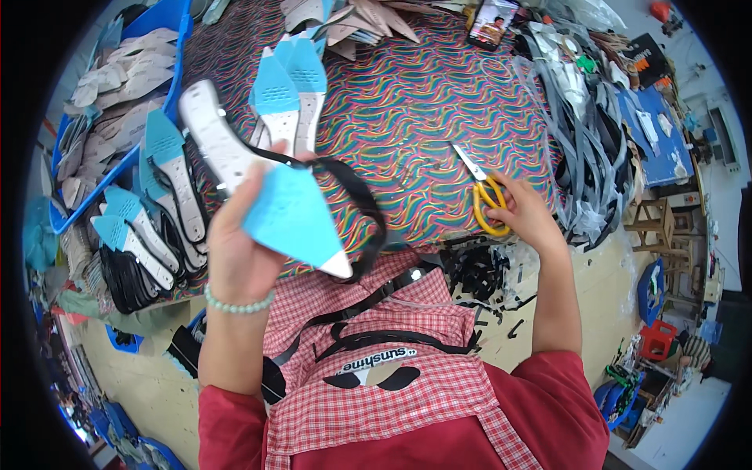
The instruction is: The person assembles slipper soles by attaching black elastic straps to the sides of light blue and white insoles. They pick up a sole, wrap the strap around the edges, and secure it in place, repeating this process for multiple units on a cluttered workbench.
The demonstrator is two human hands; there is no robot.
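Note:
My left hand (243, 247) grips a shoe insole (294, 205) with a pointed blue forepart and a pale, dotted heel end. From its edge a black strap (362, 192) loops out to the right and hangs down past the white toe tip. Over at the right of the table, my right hand (526, 210) has its fingers closed on the yellow handles of a pair of scissors (471, 166). The blades point away from me to the upper left, low over the patterned cloth. Beyond the held insole lie more blue-and-white insoles (278, 98).
A blue bin (176, 86) heaped with pale pieces stands at the left. Rows of insoles with black strips (141, 235) lie before it. Grey straps (576, 117) pile up at the right, and a phone (492, 25) rests at the far edge. Black scraps (474, 270) litter the floor.

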